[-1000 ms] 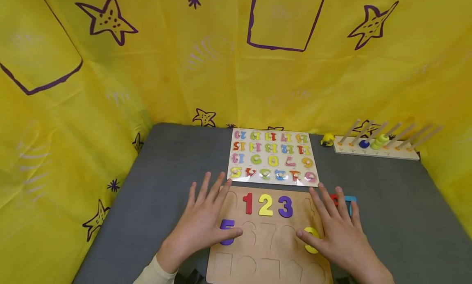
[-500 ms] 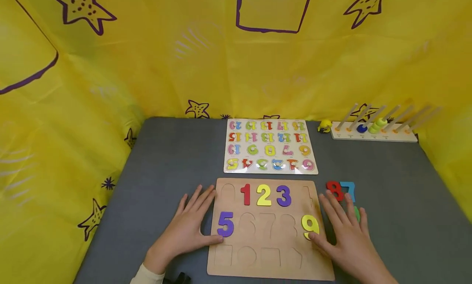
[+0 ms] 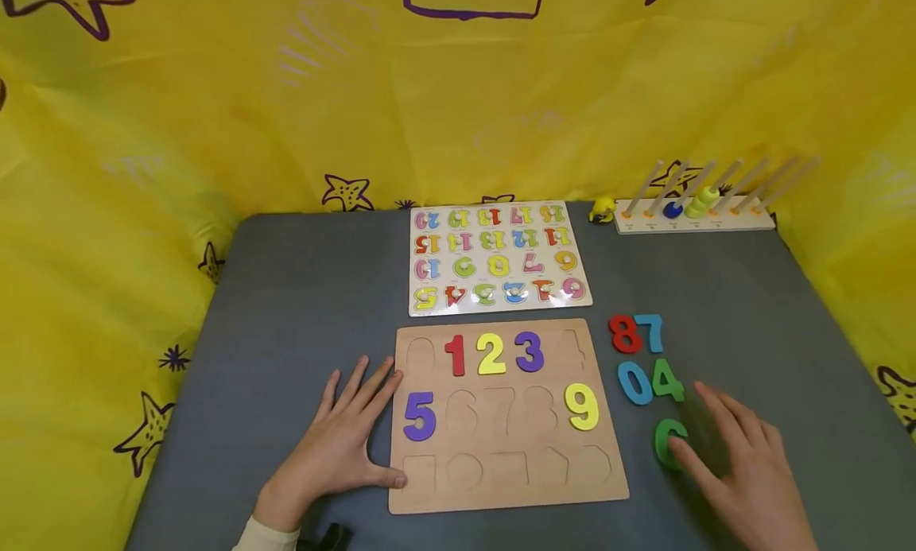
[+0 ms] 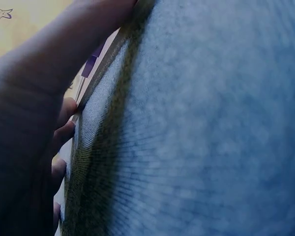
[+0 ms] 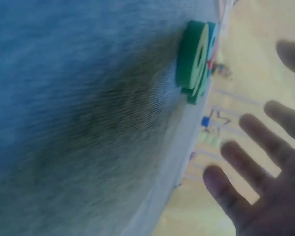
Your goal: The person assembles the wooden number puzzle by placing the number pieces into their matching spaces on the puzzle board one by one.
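My left hand [image 3: 339, 444] lies spread along the left edge of a wooden number puzzle board [image 3: 501, 487], its thumb over the lower left corner area. In the board sit a red 1 [image 3: 456, 355], a yellow 2, a purple 3 [image 3: 531, 352], a purple 5 [image 3: 422, 413] and a yellow 9 [image 3: 592, 408]. To the right, my right hand [image 3: 747, 463] hovers over the table with fingers extended. Its thumb overlaps a rounded green number piece [image 3: 660, 444] in the head view; the right wrist view shows that piece [image 5: 189, 54] apart from the fingers.
Right of the board lie a red 8 [image 3: 625, 334], a blue 7 [image 3: 654, 332], a blue 0 [image 3: 624, 380] and a green 4 [image 3: 667, 386]. Behind it is a second number puzzle [image 3: 583, 296]. A peg counting stand [image 3: 694, 226] and a small yellow toy [image 3: 602, 210] stand at the back right.
My right hand has left the board's right side and moved right to the green pieces, uncovering the 0 and 4. My left hand has shifted from over the board to its left edge.
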Motion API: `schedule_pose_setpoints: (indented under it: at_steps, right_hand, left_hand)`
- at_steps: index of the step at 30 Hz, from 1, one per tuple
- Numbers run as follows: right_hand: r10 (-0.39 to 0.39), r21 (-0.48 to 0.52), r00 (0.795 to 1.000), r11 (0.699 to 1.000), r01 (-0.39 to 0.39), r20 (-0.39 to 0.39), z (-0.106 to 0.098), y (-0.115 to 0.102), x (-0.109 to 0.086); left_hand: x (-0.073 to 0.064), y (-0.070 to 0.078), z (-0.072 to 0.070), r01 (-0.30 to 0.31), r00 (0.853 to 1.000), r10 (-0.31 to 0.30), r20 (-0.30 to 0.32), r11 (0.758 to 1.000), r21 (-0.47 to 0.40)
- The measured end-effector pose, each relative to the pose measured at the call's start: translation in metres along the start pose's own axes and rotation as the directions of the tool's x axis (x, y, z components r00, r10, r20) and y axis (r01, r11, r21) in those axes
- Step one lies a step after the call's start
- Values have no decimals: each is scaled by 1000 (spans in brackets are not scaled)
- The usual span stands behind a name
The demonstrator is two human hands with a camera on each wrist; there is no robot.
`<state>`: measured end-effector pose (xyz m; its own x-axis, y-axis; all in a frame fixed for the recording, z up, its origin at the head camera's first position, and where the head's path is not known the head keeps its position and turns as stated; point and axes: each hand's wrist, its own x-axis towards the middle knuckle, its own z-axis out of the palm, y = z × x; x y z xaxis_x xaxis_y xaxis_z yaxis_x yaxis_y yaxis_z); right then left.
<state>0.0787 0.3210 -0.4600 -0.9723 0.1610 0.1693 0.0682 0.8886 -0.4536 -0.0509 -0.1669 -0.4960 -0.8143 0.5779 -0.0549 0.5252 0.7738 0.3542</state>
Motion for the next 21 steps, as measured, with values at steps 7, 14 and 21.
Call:
schedule_pose_setpoints:
  at_steps: [7,14,21]
  right_hand:
    - [-53,-48,992,997,59,116,8,8,-9]
    - [-157,-89,980,982,169,125,11,17,-7]
    - [-175,-141,972,970,198,159,12,22,-4]
  left_hand:
    - [1,-1,0,3,1000,-3,8,1000,13]
    - [0,-1,0,9,1000,-9,10,1000,11]
    - [1,-1,1,11,1000,-11,12,1000,7]
